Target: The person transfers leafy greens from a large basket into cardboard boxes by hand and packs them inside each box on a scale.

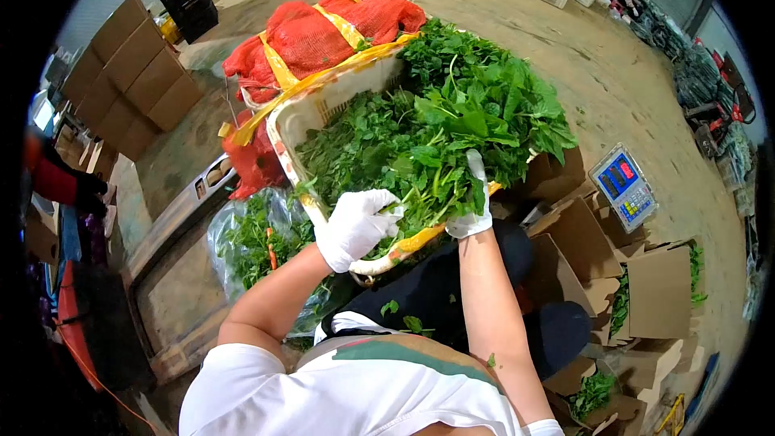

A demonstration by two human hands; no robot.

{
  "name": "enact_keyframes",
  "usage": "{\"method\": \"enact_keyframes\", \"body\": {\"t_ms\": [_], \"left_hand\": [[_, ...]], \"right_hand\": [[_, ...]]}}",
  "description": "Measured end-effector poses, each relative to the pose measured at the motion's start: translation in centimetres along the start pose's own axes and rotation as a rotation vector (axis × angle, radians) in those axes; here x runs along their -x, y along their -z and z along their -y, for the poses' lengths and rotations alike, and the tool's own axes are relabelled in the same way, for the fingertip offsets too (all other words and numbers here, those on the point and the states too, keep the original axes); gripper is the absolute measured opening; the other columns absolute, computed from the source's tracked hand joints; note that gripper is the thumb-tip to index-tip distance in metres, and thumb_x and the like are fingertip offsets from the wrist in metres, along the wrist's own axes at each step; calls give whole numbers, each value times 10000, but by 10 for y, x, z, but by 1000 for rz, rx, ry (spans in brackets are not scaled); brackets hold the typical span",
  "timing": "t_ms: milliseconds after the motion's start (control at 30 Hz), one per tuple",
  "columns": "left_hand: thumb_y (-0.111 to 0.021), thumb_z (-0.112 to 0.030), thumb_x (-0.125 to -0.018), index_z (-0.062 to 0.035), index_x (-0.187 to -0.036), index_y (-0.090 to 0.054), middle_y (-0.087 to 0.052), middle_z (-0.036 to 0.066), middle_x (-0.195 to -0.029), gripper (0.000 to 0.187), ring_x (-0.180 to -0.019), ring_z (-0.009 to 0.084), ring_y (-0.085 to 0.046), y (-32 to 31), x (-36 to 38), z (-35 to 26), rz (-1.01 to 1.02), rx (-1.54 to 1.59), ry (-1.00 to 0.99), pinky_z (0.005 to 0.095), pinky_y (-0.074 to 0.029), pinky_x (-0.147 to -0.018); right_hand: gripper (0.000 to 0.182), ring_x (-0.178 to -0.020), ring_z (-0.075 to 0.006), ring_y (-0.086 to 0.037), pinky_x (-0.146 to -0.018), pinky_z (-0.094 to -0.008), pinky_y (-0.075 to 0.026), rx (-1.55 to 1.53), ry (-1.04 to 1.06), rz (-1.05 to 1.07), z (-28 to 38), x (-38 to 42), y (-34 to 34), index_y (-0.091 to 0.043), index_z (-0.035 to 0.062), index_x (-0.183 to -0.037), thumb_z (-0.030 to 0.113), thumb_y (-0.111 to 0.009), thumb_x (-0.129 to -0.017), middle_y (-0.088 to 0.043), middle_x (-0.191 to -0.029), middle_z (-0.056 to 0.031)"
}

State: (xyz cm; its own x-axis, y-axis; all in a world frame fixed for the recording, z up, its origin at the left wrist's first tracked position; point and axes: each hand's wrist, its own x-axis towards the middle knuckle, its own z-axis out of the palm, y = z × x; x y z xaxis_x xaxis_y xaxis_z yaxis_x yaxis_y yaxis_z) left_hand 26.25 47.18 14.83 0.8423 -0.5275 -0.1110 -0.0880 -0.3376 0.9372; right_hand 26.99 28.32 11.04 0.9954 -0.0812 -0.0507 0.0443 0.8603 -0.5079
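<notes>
Leafy greens heap in one white basket at the frame's centre, reaching between your gloved left hand and right hand. Your left bends inward, fingers curled nearly closed beside the stems, hold unclear; your right points upward, partly leaf-hidden, so you cannot tell its grip.

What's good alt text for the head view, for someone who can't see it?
A gloved left hand and gloved right hand are among leafy greens at the near side of a white basket. Red mesh lies beyond; to the right are a lit display and cardboard boxes, some holding greens.
</notes>
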Motion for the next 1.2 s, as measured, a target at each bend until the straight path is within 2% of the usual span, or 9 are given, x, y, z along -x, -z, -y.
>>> {"method": "enact_keyframes", "body": {"t_ms": [133, 267, 333, 433, 567, 667, 833, 933, 1200], "left_hand": [[-548, -29, -827, -7, -910, -571, -623, 56, -743, 89, -614, 86, -553, 4, 2, 0, 69, 457, 58, 222, -454, -592], [-509, -120, -873, -14, -977, -558, -621, 54, -711, 156, -607, 90, -571, 7, 1, 1, 99, 459, 61, 211, -455, -557], [-492, -176, -888, -20, -949, -575, -602, 38, -644, 186, -551, 84, -554, 4, 2, -3, 103, 443, 56, 203, -441, -512], [-511, -181, -868, -2, -802, -571, -537, 30, -517, 200, -406, 80, -480, -1, -5, -11, -26, 417, 109, 210, -379, -394], [-538, -169, -850, 5, -766, -575, -544, 34, -535, 197, -357, 88, -452, -8, -21, -10, -59, 436, 77, 221, -350, -349], [-539, -184, -845, 1, -740, -562, -519, 30, -497, 214, -356, 98, -446, -18, -22, -23, -97, 411, 118, 223, -343, -364], [-542, -270, -861, -6, -866, -584, -575, 38, -582, 267, -468, 91, -519, -10, -13, -33, -20, 368, 97, 219, -416, -456], [-489, -307, -890, -2, -923, -573, -576, 38, -591, 318, -519, 98, -536, -1, -12, -12, -39, 340, -100, 212, -438, -520], [-528, -203, -856, -15, -1054, -540, -589, 29, -824, 274, -729, 75, -524, -4, -18, 65, -74, 68, 48, 220, -430, -682]], "right_hand": [[496, -975, -261, -546, -849, -400, -455, -130, 34, -38, 3, 0, 11, -501, 63, -1157, 417, -538, -813, -555, -1110, -104], [494, -968, -264, -548, -843, -407, -460, -112, 54, -76, -2, -3, 10, -503, 68, -1153, 427, -535, -815, -555, -1108, -100], [493, -966, -264, -548, -841, -407, -461, -101, 54, -103, -4, -3, 11, -504, 69, -1151, 430, -533, -816, -556, -1103, -99], [479, -971, -258, -547, -845, -395, -461, -139, 14, 79, -4, 1, 6, -487, 73, -1169, 408, -532, -830, -552, -1105, -101], [492, -983, -254, -546, -851, -398, -459, -194, -37, 85, -9, -2, 17, -485, 80, -1174, 435, -523, -835, -549, -1128, -85], [494, -981, -254, -548, -846, -401, -461, -214, -18, 49, -4, 2, 13, -489, 79, -1170, 436, -528, -832, -550, -1129, -89], [491, -995, -255, -545, -846, -391, -465, -189, 107, 97, 13, 0, 18, -486, 78, -1182, 432, -506, -842, -545, -1133, -100], [485, -1013, -252, -532, -858, -391, -455, -144, 216, 62, 56, 7, 33, -461, 80, -1201, 400, -511, -840, -534, -1149, -101], [494, -1060, -244, -499, -891, -391, -427, 145, 545, -263, 254, 125, 122, -394, 86, -1253, 313, -524, -834, -503, -1192, -102]]}}
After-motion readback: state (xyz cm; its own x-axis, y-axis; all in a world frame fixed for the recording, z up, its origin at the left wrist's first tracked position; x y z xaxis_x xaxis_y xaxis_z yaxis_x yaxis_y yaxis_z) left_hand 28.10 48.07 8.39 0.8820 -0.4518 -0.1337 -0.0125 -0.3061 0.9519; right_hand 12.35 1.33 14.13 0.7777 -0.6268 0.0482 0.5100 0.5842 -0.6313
